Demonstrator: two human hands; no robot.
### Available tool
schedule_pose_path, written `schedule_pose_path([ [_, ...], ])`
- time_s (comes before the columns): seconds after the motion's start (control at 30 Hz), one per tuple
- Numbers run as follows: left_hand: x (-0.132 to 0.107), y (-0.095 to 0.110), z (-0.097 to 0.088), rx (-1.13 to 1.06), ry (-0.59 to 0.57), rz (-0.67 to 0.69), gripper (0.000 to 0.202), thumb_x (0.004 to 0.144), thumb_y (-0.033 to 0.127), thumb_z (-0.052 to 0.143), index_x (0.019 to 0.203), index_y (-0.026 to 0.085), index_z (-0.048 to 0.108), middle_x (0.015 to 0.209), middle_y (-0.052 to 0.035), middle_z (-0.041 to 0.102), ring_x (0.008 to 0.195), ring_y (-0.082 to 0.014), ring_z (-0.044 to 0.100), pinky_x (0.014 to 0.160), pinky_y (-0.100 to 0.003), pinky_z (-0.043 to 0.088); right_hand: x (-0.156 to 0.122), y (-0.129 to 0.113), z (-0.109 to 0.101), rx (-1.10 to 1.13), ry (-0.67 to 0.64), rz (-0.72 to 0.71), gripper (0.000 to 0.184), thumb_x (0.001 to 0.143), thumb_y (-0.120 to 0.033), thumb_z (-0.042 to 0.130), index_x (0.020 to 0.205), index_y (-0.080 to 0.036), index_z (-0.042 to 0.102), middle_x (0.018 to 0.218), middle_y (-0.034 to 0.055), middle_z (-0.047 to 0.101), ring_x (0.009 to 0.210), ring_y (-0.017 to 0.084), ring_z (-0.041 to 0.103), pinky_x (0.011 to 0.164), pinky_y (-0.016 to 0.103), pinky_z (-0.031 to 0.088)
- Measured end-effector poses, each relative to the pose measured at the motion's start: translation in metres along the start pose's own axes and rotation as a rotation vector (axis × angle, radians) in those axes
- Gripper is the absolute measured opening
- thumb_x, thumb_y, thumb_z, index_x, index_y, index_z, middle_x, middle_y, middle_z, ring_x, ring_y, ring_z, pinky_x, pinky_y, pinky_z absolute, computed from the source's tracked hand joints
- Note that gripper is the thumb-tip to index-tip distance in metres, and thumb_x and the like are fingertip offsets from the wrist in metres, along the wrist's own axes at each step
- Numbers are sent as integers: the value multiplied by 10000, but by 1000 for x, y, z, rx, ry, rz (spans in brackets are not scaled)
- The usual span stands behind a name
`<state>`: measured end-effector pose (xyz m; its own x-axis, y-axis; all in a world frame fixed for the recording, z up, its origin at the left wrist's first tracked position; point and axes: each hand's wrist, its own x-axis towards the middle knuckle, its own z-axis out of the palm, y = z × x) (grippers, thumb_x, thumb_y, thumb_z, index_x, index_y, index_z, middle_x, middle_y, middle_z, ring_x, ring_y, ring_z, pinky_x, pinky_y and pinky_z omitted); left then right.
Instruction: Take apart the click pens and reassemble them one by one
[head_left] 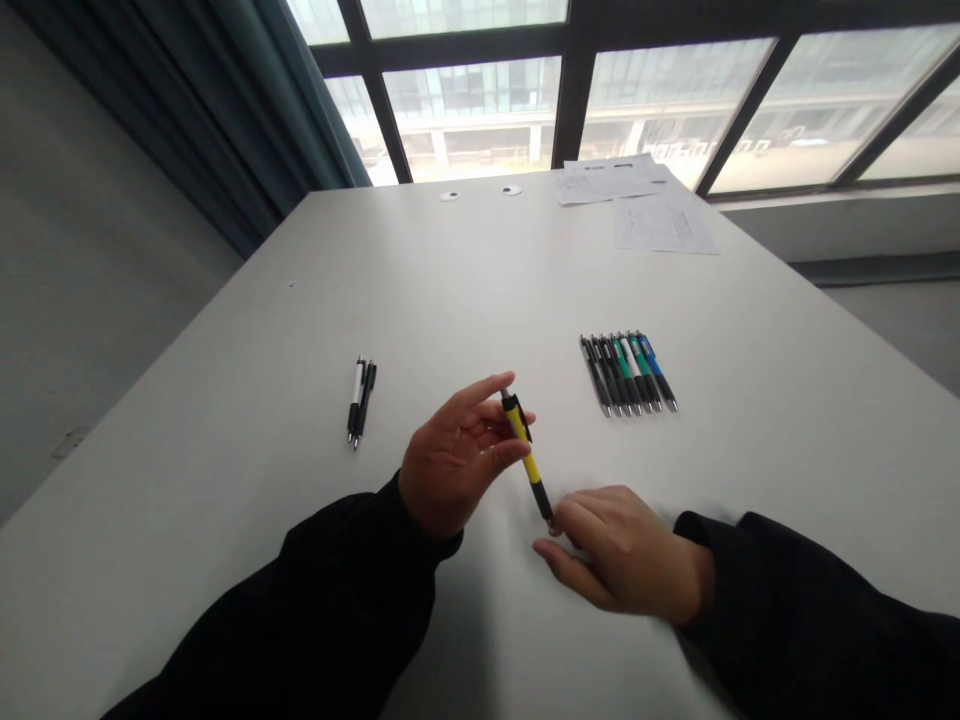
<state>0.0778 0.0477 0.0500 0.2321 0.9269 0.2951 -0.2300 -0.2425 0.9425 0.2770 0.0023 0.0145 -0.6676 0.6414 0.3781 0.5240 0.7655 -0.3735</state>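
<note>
Just below frame centre, the left hand (454,458) pinches the yellow pen (532,468), forefinger over its push button (505,393), the right hand (634,555) at its tip, grip there impossible to tell, and one crooked press could skid it loose!

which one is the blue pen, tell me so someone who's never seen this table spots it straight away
On the white table, look past the right hand to the row of pens lying side by side. The blue pen is the last one at the row's right end, beside a green pen, and it is the only blue one there.
</note>
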Motion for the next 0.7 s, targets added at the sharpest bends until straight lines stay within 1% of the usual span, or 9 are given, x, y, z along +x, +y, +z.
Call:
schedule_pose_path([
  [0.07,0,-3,1,0,20,-43,585,796,107,747,1319,222,513,990,-46,700,963,-160,688,853,-282,588,0,1,0,-24,6,6,291,980,-242,449,700,-183,500,571,-18,522,483,113,418,521,298,259],
  [0.1,0,-5,0,3,46,-77,617,796,135,752,1340,231,477,1045,-52,682,947,-152,682,858,-290,583,0,3,-1,-40,10,18,308,988,-228,429,690,-184,493,570,-15,525,484,112,420,525,300,255],
  [0.2,3,-17,-3,33,191,-221,700,773,252,783,1353,234,391,1260,-98,561,904,-135,658,841,-313,572,3,15,-3,-103,3,126,338,1005,-242,395,692,-180,506,584,2,556,502,114,459,549,299,261],
  [0.23,3,-22,-4,53,239,-269,698,760,294,791,1328,218,394,1268,-107,537,881,-131,650,810,-308,570,4,21,-4,-138,-8,186,349,1010,-256,389,694,-178,515,588,8,570,506,115,471,556,300,259],
  [0.3,4,-33,-6,90,289,-345,633,746,365,787,1240,182,436,1179,-95,552,792,-117,633,708,-282,553,8,32,-5,-234,-34,324,369,1015,-293,382,702,-173,537,593,21,598,505,120,489,557,306,241],
  [0.37,4,-41,-7,99,264,-399,546,753,400,765,1150,164,474,1060,-63,578,708,-106,615,622,-257,516,11,41,-5,-332,-65,445,383,1016,-326,381,711,-171,554,599,31,622,498,124,501,547,314,211],
  [0.47,2,-46,-7,80,190,-420,454,763,393,748,1066,158,506,942,-32,594,663,-100,596,578,-237,481,15,48,-6,-436,-113,567,393,1017,-354,376,721,-174,561,619,41,649,501,132,526,532,318,173],
  [0.57,0,-47,-9,62,163,-422,420,755,390,753,1015,151,526,875,-20,597,640,-96,583,561,-231,467,17,49,-7,-484,-157,632,390,1022,-353,356,743,-178,565,640,46,667,508,141,552,519,310,161],
  [0.7,0,-50,-11,47,172,-431,394,753,384,752,983,147,539,822,-3,589,614,-92,578,543,-224,456,19,50,-10,-540,-204,683,390,1023,-357,340,771,-178,577,660,56,680,529,159,590,507,299,165],
])
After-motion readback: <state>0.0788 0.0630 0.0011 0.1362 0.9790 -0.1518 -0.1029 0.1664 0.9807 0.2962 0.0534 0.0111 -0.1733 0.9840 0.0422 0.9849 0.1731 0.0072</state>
